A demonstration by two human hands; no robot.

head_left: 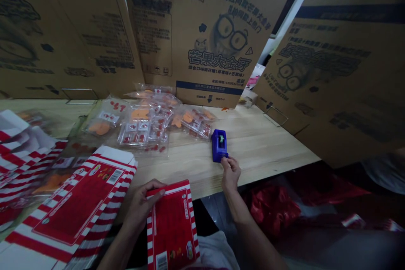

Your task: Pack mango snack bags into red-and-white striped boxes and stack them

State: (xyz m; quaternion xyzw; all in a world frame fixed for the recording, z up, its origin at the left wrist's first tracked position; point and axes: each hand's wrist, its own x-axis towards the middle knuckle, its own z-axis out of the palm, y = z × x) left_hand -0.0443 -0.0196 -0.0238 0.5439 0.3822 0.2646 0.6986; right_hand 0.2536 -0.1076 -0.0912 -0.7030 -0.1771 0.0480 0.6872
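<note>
Where cartons [202, 63] wall the desk [262, 147], left hand [142, 200] holds red box [172, 223] near its edge; right hand [231, 172] seemingly pinches at dispenser [218, 149].

Looks forward and down from head height, near left hand [141, 203] and right hand [231, 173], facing cardboard [190, 29] across the table [256, 135].

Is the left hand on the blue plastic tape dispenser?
No, the left hand holds a red cardboard box with striped edges, while the right hand is at the tape dispenser.
</note>
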